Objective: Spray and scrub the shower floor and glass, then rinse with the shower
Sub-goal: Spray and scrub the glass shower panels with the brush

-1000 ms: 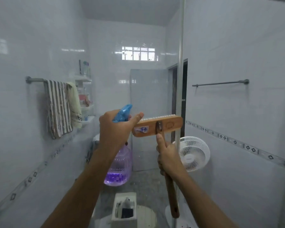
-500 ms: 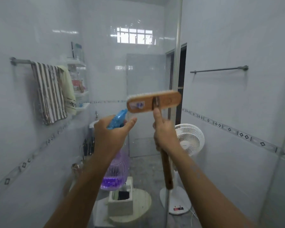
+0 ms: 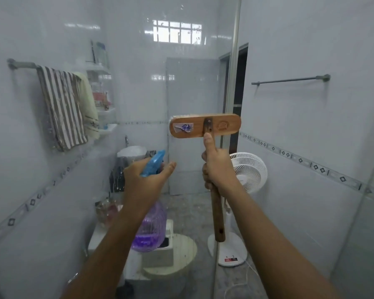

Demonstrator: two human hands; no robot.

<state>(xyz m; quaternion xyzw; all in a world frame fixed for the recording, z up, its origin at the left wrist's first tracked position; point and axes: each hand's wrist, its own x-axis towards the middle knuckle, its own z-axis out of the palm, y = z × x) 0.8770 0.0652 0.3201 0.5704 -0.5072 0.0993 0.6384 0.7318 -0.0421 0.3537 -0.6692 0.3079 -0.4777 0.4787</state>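
We hold our right hand (image 3: 219,169) wrapped around the wooden handle of the scrub brush (image 3: 205,125), thumb laid up along the shaft; the brush head sits crosswise just above that thumb, its bristles turned away from us toward the glass panel (image 3: 192,87). Our left hand (image 3: 147,180), lower and to the left of the right one, grips the neck of the spray bottle (image 3: 149,227), its blue trigger head poking out above the knuckles and its purple body hanging below the wrist.
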